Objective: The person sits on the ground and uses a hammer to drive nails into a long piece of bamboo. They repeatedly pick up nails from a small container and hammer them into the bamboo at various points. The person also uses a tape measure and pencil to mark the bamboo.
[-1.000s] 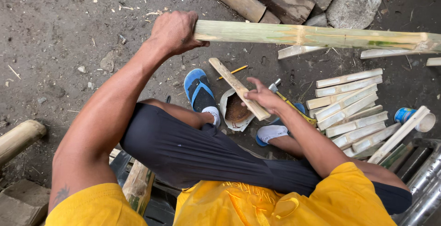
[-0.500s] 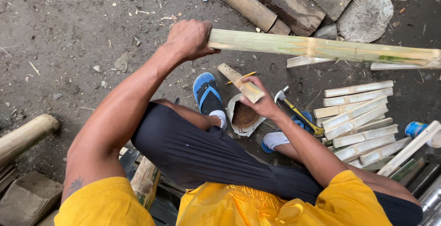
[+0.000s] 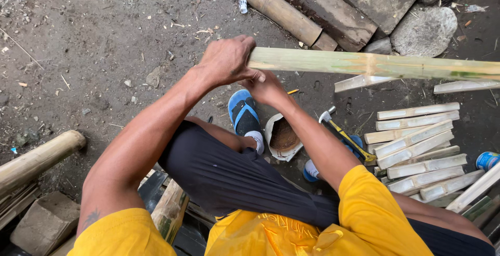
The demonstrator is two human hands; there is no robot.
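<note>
A long split bamboo strip, pale green, runs level from the middle to the right edge. My left hand is closed around its left end from above. Just below that end, my right hand is tucked against the strip's underside. Its fingers are hidden behind the left hand and the strip, so its grip is unclear. The short wooden piece it held earlier is out of sight. I sit with dark trousers and a blue sandal on the dirt ground.
A stack of short split bamboo slats lies at the right, beside a yellow-handled hammer and a blue can. A torn white container of brown powder sits by my feet. Bamboo poles, planks and a stone lie beyond.
My right hand has risen from near the container to the bamboo strip's left end, and the short wooden piece is no longer visible. My left hand keeps its hold on the strip.
</note>
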